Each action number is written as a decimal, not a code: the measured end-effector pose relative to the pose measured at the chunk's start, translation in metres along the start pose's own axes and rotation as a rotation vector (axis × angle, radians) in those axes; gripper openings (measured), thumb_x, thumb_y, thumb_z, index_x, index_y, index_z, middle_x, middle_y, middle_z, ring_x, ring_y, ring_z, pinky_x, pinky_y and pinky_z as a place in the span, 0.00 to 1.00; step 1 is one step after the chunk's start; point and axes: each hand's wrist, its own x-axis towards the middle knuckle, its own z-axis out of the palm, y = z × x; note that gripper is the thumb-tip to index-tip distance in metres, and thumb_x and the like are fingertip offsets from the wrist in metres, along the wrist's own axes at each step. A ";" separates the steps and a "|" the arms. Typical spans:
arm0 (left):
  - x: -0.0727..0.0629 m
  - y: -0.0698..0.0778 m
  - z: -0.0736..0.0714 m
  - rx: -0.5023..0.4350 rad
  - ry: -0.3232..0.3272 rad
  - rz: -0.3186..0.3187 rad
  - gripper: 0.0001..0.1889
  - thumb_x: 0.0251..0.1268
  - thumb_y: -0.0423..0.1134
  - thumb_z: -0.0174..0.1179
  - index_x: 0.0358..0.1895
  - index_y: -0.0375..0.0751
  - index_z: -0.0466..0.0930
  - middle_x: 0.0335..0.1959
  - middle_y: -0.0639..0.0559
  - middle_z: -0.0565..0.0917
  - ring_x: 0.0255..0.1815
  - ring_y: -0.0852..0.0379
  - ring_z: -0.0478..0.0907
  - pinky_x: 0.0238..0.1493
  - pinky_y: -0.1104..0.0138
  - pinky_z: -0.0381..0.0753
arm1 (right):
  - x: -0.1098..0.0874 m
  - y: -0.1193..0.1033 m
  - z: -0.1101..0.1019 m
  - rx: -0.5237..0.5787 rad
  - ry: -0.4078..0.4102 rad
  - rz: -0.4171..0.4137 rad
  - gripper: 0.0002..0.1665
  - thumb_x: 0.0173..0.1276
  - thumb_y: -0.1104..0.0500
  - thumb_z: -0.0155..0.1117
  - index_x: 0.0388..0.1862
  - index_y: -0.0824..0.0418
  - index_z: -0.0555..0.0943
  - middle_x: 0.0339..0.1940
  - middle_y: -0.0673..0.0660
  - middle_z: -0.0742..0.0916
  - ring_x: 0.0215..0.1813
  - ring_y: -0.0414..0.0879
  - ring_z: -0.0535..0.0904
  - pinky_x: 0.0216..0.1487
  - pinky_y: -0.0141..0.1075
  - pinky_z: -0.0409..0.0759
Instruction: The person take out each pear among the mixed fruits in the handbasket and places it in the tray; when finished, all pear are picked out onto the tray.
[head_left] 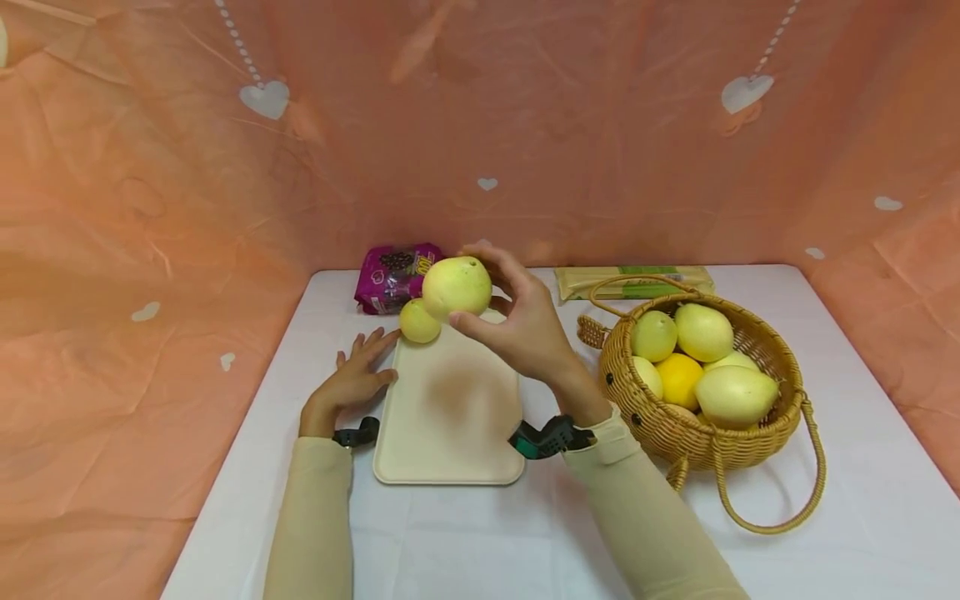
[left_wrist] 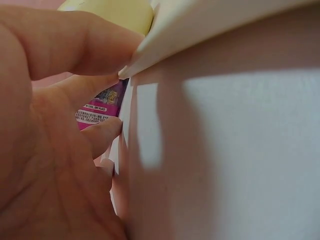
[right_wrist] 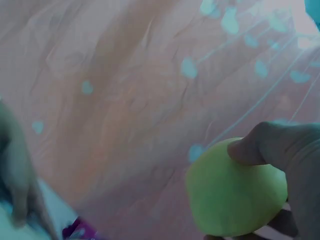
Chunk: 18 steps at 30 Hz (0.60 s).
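Observation:
My right hand (head_left: 528,325) holds a round, pale yellow-green fruit (head_left: 456,287) up over the far end of a cream tray (head_left: 450,450). In the right wrist view the thumb lies across the fruit (right_wrist: 235,192), with other fingers partly hidden beneath it. A smaller yellow fruit (head_left: 420,322) sits at the tray's far left corner. My left hand (head_left: 354,383) rests along the tray's left edge, fingers spread and fairly straight. Its thumb meets the tray's rim in the left wrist view, and a fingertip lies right by the smaller fruit.
A wicker basket (head_left: 697,446) with looped handles and several yellow and green fruits stands on the right. Behind the tray lies a purple printed bag (head_left: 386,279). A long flat packet (head_left: 637,282) lies along the table's back edge, before an orange curtain (head_left: 600,167).

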 end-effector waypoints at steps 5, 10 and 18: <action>0.001 0.000 0.001 0.023 0.004 0.007 0.39 0.79 0.37 0.57 0.90 0.47 0.56 0.92 0.33 0.43 0.91 0.27 0.23 0.80 0.27 0.13 | 0.005 0.033 0.006 -0.091 0.003 0.047 0.41 0.65 0.63 0.79 0.77 0.58 0.77 0.72 0.58 0.84 0.71 0.54 0.82 0.68 0.51 0.88; 0.001 0.001 0.001 0.043 0.004 0.006 0.39 0.79 0.38 0.57 0.90 0.47 0.56 0.92 0.33 0.43 0.91 0.27 0.24 0.81 0.27 0.14 | 0.009 0.063 0.011 -0.166 -0.013 0.095 0.41 0.66 0.62 0.79 0.78 0.58 0.77 0.74 0.59 0.83 0.72 0.56 0.81 0.68 0.54 0.87; -0.001 0.002 0.000 0.032 0.004 0.014 0.40 0.78 0.39 0.57 0.90 0.47 0.56 0.92 0.33 0.42 0.91 0.27 0.23 0.81 0.27 0.15 | 0.010 0.110 0.016 -0.185 -0.013 0.269 0.45 0.67 0.62 0.80 0.81 0.61 0.73 0.75 0.63 0.82 0.76 0.58 0.80 0.71 0.49 0.86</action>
